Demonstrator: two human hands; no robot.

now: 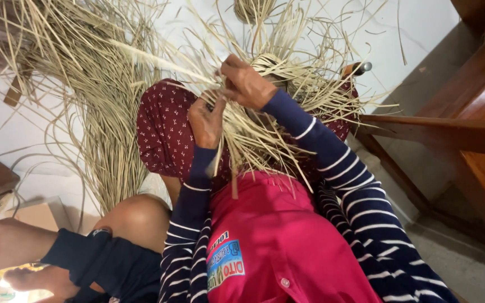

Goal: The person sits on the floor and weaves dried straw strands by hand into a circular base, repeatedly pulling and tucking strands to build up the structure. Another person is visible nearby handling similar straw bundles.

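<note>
Mostly the woven piece (268, 64) hides under straw strips (254, 134) on the lap. Left hand (206, 120) pinches strips, fingers shut tight. Right hand (245, 84), bent down, grips strips just above it.

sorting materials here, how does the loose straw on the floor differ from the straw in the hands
The floor straw lies loose in long, sweeping strands; the held straw is gathered into a tight bunch on the lap. The floor straw is untouched; the held straw is pinched by the left hand and right hand. Both are the same pale tan fibre.
</note>
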